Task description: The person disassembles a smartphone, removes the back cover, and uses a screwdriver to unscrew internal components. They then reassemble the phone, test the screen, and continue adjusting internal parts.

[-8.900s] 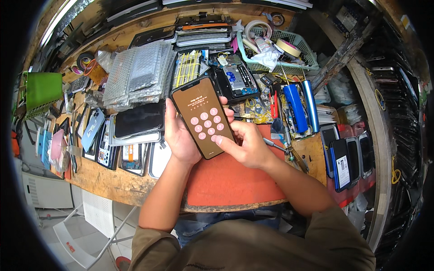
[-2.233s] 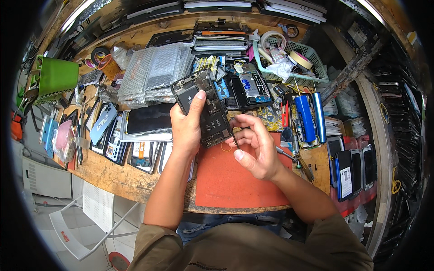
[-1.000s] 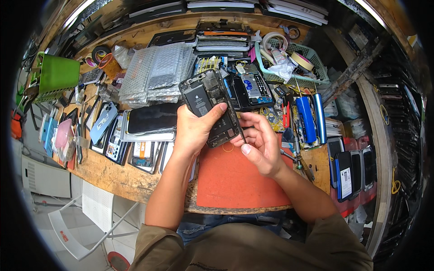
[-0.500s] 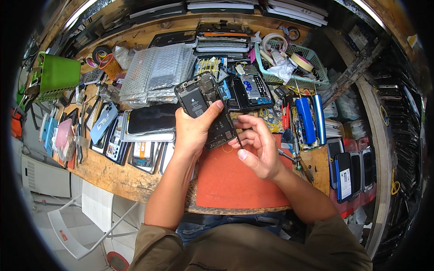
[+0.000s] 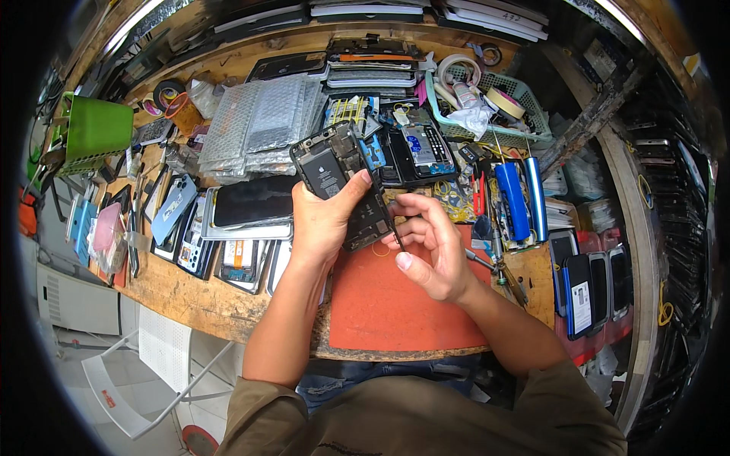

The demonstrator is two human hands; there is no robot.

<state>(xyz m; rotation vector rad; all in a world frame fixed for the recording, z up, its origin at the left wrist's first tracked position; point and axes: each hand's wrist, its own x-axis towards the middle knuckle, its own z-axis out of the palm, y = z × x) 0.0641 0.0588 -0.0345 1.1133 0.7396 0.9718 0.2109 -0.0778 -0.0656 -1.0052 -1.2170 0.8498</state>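
An opened phone [image 5: 334, 178], tilted, shows its dark battery and inner parts above the workbench. My left hand [image 5: 319, 220] grips it from the left side, the thumb lying across its inside. Along the phone's right edge runs a thin dark panel [image 5: 386, 209], seen nearly edge-on. The curled fingers of my right hand [image 5: 435, 247] meet that panel at its lower end, with the thumb close to its tip. Part of the contact is hidden. Below both hands lies an orange-red mat [image 5: 403, 304].
Bubble-wrap sleeves [image 5: 262, 121] are piled behind my left hand, near several phones and a dark-screened device [image 5: 255, 201]. A green basket [image 5: 532, 125] of tape rolls stands back right. Blue cylinders [image 5: 513, 201] and screwdrivers lie right. A green bin [image 5: 99, 125] stands far left.
The view has shifted very slightly. Both hands keep nearly the same pose on the opened phone.
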